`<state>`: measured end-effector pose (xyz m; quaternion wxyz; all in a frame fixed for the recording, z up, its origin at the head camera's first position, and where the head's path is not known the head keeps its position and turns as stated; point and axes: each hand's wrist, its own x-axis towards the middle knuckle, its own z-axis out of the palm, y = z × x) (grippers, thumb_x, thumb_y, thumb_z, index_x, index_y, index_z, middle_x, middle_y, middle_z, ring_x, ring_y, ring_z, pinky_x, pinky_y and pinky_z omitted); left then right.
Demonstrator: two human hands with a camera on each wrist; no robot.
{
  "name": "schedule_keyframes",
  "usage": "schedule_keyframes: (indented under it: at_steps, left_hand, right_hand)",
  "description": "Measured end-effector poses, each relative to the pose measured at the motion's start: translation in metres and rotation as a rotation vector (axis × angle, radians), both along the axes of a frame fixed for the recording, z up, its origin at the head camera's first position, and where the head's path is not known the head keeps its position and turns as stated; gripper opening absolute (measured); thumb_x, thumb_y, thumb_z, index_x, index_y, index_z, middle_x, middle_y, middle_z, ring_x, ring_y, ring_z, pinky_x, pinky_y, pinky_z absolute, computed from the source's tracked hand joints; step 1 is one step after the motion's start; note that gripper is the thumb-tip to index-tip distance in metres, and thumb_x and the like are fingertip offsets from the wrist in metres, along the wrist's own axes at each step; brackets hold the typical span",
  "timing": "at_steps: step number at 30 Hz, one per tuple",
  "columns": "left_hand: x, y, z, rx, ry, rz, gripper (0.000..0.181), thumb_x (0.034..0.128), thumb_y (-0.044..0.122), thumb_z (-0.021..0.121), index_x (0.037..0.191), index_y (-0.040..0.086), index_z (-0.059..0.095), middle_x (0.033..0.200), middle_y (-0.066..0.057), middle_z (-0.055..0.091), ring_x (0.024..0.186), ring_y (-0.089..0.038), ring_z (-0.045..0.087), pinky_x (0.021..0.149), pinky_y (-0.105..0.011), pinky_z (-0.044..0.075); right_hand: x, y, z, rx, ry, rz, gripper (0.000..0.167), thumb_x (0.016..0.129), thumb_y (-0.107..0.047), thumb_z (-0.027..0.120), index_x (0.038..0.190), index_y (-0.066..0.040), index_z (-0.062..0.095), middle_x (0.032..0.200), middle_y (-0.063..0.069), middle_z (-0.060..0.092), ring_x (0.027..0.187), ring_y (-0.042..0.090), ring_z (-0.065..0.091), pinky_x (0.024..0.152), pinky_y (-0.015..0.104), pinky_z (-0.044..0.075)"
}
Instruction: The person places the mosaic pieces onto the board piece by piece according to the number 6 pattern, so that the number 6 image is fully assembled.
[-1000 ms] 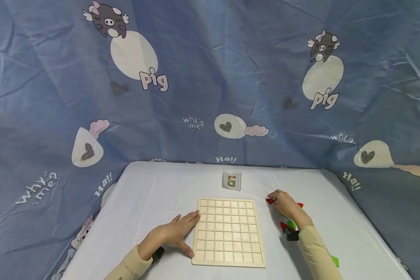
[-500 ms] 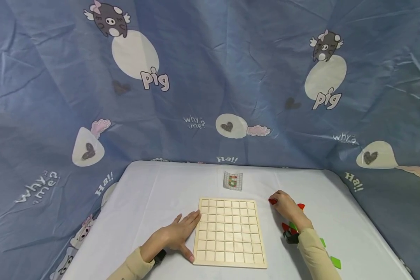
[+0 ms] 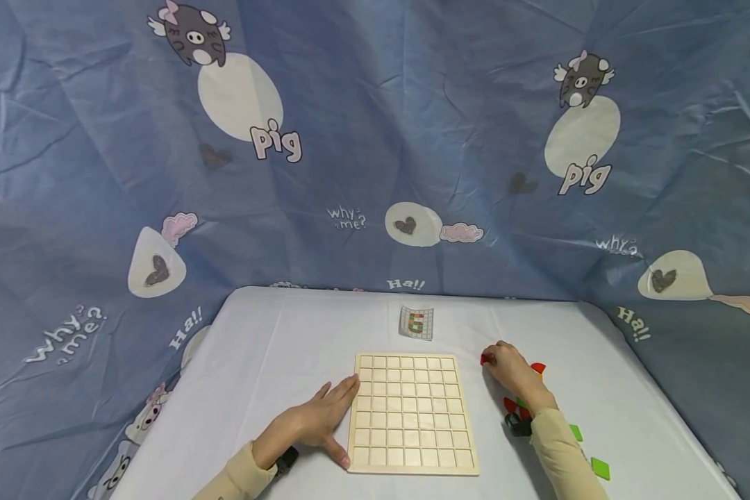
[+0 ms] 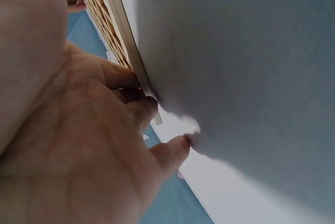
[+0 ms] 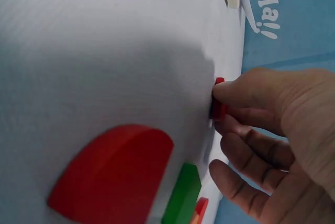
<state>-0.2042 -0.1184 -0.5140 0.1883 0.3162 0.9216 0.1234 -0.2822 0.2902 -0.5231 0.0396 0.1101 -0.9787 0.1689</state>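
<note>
A pale wooden grid board [image 3: 412, 413] lies flat on the white table. My left hand [image 3: 315, 420] rests beside it, fingers stretched out, with fingertips and thumb against its left edge; the left wrist view shows the fingers touching the board's side [image 4: 125, 35]. To the right of the board, my right hand [image 3: 511, 369] pinches a small red block [image 3: 486, 359] between thumb and forefinger. In the right wrist view this red block [image 5: 219, 110] stands on edge at the tabletop; the thumb partly covers it. The other fingers are loosely bent below.
A small paper card [image 3: 416, 323] with a coloured grid pattern lies behind the board. Near my right wrist are a rounded red block [image 5: 115, 174] and a green block [image 5: 182, 198]. Green squares [image 3: 600, 469] lie by the right sleeve; another red piece [image 3: 539, 367] is beyond the hand.
My right fingers have closed on the red block and tipped it up, with the hand shifting only slightly. My left hand stays at the board's edge.
</note>
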Motion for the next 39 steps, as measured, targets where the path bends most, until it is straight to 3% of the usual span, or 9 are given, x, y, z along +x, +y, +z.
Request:
schedule_keyframes:
  at_steps: [7, 12, 16, 22, 29, 34, 39]
  left_hand:
    - [0.0, -0.001, 0.001, 0.008, -0.027, -0.005, 0.138, 0.0571, 0.062, 0.081, 0.153, -0.002, 0.005, 0.162, -0.017, 0.002, 0.151, -0.029, 0.005, 0.12, -0.055, 0.011]
    - [-0.002, -0.001, 0.001, 0.011, -0.073, -0.005, 0.138, 0.0597, 0.06, 0.082, 0.154, -0.001, 0.002, 0.163, -0.016, -0.001, 0.151, -0.029, 0.001, 0.121, -0.055, 0.007]
    - [-0.001, -0.001, 0.002, 0.004, -0.083, -0.006, 0.137, 0.0607, 0.06, 0.082, 0.153, -0.001, 0.002, 0.163, -0.016, -0.002, 0.151, -0.03, 0.001, 0.121, -0.055, 0.007]
    - [-0.001, -0.002, 0.002, 0.0, -0.081, -0.011, 0.137, 0.0612, 0.061, 0.082, 0.153, -0.002, 0.002, 0.162, -0.017, -0.002, 0.151, -0.03, 0.001, 0.121, -0.055, 0.007]
    - [-0.002, -0.001, 0.002, 0.01, -0.073, -0.003, 0.138, 0.059, 0.061, 0.082, 0.153, -0.002, 0.003, 0.162, -0.017, -0.001, 0.151, -0.03, 0.002, 0.121, -0.055, 0.006]
    - [-0.001, -0.001, 0.002, 0.017, -0.038, -0.003, 0.139, 0.0567, 0.062, 0.083, 0.153, -0.003, 0.006, 0.162, -0.018, 0.002, 0.151, -0.029, 0.005, 0.121, -0.055, 0.008]
    - [-0.002, -0.001, 0.001, 0.021, -0.022, -0.008, 0.138, 0.0561, 0.062, 0.083, 0.153, -0.004, 0.008, 0.162, -0.018, 0.003, 0.15, -0.029, 0.007, 0.12, -0.056, 0.01]
  right_hand:
    - [-0.003, 0.0, -0.003, -0.024, -0.029, -0.075, 0.01, 0.083, -0.011, 0.07, 0.089, -0.003, 0.071, 0.085, 0.007, 0.061, 0.078, 0.02, 0.056, 0.073, 0.038, 0.053]
    - [-0.001, -0.003, -0.002, -0.086, -0.032, -0.078, 0.014, 0.083, -0.013, 0.071, 0.094, -0.002, 0.07, 0.086, 0.007, 0.061, 0.075, 0.017, 0.055, 0.069, 0.034, 0.051]
    - [0.006, -0.008, 0.002, -0.143, 0.022, -0.02, 0.022, 0.083, -0.014, 0.071, 0.101, 0.0, 0.069, 0.087, 0.006, 0.061, 0.076, 0.014, 0.056, 0.067, 0.03, 0.05]
    - [0.015, -0.027, 0.013, -0.193, 0.097, 0.067, 0.018, 0.08, -0.012, 0.073, 0.097, -0.004, 0.07, 0.084, 0.002, 0.06, 0.074, 0.014, 0.055, 0.063, 0.024, 0.048]
    - [0.021, -0.054, 0.018, -0.184, 0.067, 0.171, 0.021, 0.084, -0.011, 0.073, 0.103, -0.004, 0.07, 0.088, 0.001, 0.06, 0.076, 0.013, 0.054, 0.061, 0.022, 0.047]
    - [0.023, -0.072, 0.017, -0.184, 0.081, 0.266, 0.019, 0.084, -0.011, 0.074, 0.101, -0.003, 0.071, 0.086, 0.002, 0.062, 0.074, 0.013, 0.057, 0.061, 0.021, 0.05]
    - [0.023, -0.087, 0.011, -0.17, 0.09, 0.311, 0.014, 0.083, -0.011, 0.075, 0.096, -0.006, 0.071, 0.085, 0.001, 0.063, 0.073, 0.009, 0.057, 0.062, 0.02, 0.051]
